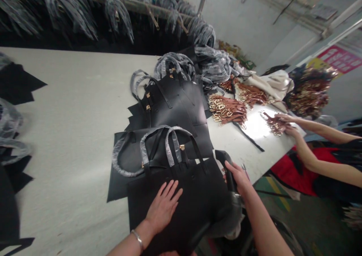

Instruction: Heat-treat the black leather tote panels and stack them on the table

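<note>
We see the fingers of the left hand (164,207) stretched out and slightly spread, lying flat on a broad black leather-like bag panel (198,203) and pinching nothing; we take the level palm to be steadying the panel. The fingers of the right hand (240,177) curl around a glossy black bent piece (229,168) at the panel's right side, with the thumb side uppermost; we cannot tell whether this is a tool or a folded part, nor how tightly it is gripped. The panel lies at the near side of a pale, smooth tabletop (79,135), its upper edge away from the wearer, so that its arched handle wrapped in translucent plastic film (169,150) points up the table beside a small gold-coloured metal clasp (182,147). Beyond it we find an overlapping row of similar black panels (183,114), apparently layered so that each handle and clasp stays exposed. Farther right lie bundled brown straps with gold-coloured metal rings (229,110), probably grouped to keep them from tangling. At the table's right side, a co-worker's hands (287,123) hold another brown strap bundle (273,123). Behind everything, we see film-wrapped grey-looking handles (69,12) draped over a long rack, presumably to keep them off the work surface.
</note>
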A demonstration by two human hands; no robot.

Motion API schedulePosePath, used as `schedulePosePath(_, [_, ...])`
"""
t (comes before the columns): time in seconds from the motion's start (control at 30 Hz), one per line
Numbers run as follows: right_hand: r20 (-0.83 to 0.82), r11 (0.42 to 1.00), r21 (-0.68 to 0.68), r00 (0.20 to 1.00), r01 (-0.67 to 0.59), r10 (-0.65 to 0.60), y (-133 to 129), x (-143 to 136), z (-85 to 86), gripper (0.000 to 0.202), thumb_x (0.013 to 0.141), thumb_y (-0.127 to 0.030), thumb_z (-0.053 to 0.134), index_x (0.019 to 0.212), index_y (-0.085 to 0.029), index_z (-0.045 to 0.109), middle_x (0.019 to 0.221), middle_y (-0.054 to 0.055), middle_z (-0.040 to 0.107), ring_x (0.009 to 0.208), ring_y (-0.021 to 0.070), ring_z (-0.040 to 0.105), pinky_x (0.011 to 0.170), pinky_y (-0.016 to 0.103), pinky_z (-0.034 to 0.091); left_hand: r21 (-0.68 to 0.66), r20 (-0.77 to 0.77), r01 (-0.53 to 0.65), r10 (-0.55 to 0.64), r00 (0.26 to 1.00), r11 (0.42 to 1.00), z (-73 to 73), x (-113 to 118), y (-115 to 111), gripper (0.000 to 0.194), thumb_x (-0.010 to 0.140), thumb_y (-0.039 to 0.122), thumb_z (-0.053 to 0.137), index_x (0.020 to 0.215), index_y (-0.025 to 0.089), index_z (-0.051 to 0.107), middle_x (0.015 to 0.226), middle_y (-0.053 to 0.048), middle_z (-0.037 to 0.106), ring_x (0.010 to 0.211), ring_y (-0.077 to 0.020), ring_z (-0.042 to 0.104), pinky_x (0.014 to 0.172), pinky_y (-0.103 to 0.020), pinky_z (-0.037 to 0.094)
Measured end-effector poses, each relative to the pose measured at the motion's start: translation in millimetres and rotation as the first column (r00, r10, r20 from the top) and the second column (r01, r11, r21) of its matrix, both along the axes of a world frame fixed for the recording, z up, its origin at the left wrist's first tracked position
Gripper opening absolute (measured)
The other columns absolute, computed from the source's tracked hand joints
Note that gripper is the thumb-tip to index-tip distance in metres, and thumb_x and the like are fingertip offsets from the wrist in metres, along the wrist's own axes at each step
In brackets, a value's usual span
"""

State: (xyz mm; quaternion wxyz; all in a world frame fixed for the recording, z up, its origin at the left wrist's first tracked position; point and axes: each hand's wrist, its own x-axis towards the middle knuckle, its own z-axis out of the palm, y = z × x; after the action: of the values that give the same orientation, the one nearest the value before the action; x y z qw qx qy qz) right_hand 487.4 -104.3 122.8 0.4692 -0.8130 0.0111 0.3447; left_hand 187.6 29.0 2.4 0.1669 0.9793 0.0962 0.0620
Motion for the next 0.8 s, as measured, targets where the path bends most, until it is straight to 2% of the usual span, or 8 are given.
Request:
schedulePosePath(0.1, [-0.055, 1.0, 0.006, 0.998, -0.024, 0.024, -22.5, -21.6, 6.5, 0.035, 0.078, -0.051, 0.071, 0.087, -0.019, 0.059, 0.069, -0.002, 0.061, 0.046, 0.011, 0.056, 0.039, 0.022, 0.043, -0.01, 0.02, -0.195, 0.195, 0.981, 0.981, 2.6, 6.7, 1.7, 0.046, 0.094, 0.015, 0.046, 0.14, 0.017, 0.047, 0.147, -0.011, 0.048, 0.134, -0.0241, 0.045, 0.113, -0.043, 0.036])
schedulePosePath(0.2, [-0.084, 0.999, -0.005, 0.995, -0.044, 0.044, -42.8, -50.3, 6.3, 0.041, 0.076, -0.052, 0.073, 0.099, -0.02, 0.06, 0.071, -0.003, 0.061, 0.047, 0.0117, 0.057, 0.039, 0.022, 0.043, -0.005, -0.059, -0.455, 0.454, 0.889, 0.89, 16.4, 17.5, 9.3, 0.049, 0.091, 0.022, 0.058, 0.137, 0.01, 0.048, 0.137, -0.019, 0.053, 0.123, -0.032, 0.053, 0.104, -0.048, 0.043])
schedulePosePath(0.27, [-0.098, 0.998, -0.007, 0.994, -0.055, 0.054, -52.2, -68.6, 3.1, 0.05, 0.077, -0.053, 0.073, 0.113, -0.022, 0.058, 0.072, -0.003, 0.062, 0.049, 0.0125, 0.058, 0.04, 0.022, 0.044, -0.002, -0.158, -0.5, 0.493, 0.855, 0.866, 27.9, 25.3, 17.8, 0.047, 0.088, 0.028, 0.064, 0.13, 0.011, 0.053, 0.123, -0.017, 0.06, 0.11, -0.0324, 0.059, 0.093, -0.047, 0.049])
schedulePosePath(0.47, [-0.091, 0.999, -0.011, 0.995, -0.031, 0.029, -72.6, -101.9, -2.8, 0.08, 0.074, -0.056, 0.074, 0.138, -0.02, 0.043, 0.069, -0.003, 0.063, 0.048, 0.0137, 0.056, 0.041, 0.024, 0.043, -0.323, -0.384, -0.46, 0.33, 0.862, 0.827, 45.7, 41.2, 46.3, 0.013, 0.086, 0.029, 0.063, 0.088, 0.017, 0.068, 0.095, -0.008, 0.07, 0.091, -0.0244, 0.067, 0.083, -0.036, 0.052])
schedulePosePath(0.57, [-0.05, 1.0, 0.01, 0.999, 0.018, -0.018, -84.0, -107.5, 1.6, 0.086, 0.071, -0.059, 0.074, 0.139, -0.017, 0.043, 0.067, -0.002, 0.064, 0.047, 0.013, 0.054, 0.041, 0.024, 0.042, -0.715, -0.218, -0.275, 0.17, 0.961, 0.642, 60.1, 44.4, 54.4, 0.026, 0.086, 0.037, 0.057, 0.079, 0.018, 0.072, 0.114, -0.01, 0.068, 0.101, -0.025, 0.065, 0.088, -0.037, 0.053])
schedulePosePath(0.67, [-0.025, 0.995, 0.039, 0.996, 0.089, -0.088, -94.9, -110.1, 9.1, 0.09, 0.069, -0.062, 0.074, 0.14, -0.016, 0.043, 0.063, -0.003, 0.062, 0.044, 0.0126, 0.053, 0.039, 0.023, 0.04, -0.917, -0.017, -0.073, 0.145, 0.989, 0.393, 89.4, 45.2, 59.5, 0.044, 0.089, 0.051, 0.044, 0.091, 0.02, 0.076, 0.131, -0.009, 0.062, 0.113, -0.0306, 0.061, 0.091, -0.046, 0.053])
schedulePosePath(0.73, [-0.007, 0.987, 0.06, 0.988, 0.152, -0.152, -102.0, -111.9, 12.3, 0.093, 0.067, -0.062, 0.076, 0.14, -0.016, 0.042, 0.058, -0.005, 0.06, 0.043, 0.0135, 0.053, 0.038, 0.023, 0.04, -0.948, 0.052, -0.037, 0.269, 0.962, 0.315, 115.2, 44.6, 65.2, 0.054, 0.087, 0.06, 0.038, 0.088, 0.022, 0.076, 0.125, -0.008, 0.064, 0.112, -0.0332, 0.06, 0.089, -0.052, 0.052])
schedulePosePath(0.8, [0.018, 0.973, 0.087, 0.976, 0.214, -0.216, -109.2, -114.3, 11.1, 0.094, 0.065, -0.062, 0.077, 0.14, -0.017, 0.042, 0.056, -0.006, 0.057, 0.043, 0.014, 0.053, 0.037, 0.023, 0.041, -0.951, 0.128, 0.007, 0.374, 0.918, 0.308, 144.0, 43.1, 74.2, 0.058, 0.084, 0.067, 0.037, 0.072, 0.023, 0.072, 0.111, -0.007, 0.068, 0.106, -0.0328, 0.062, 0.089, -0.053, 0.052])
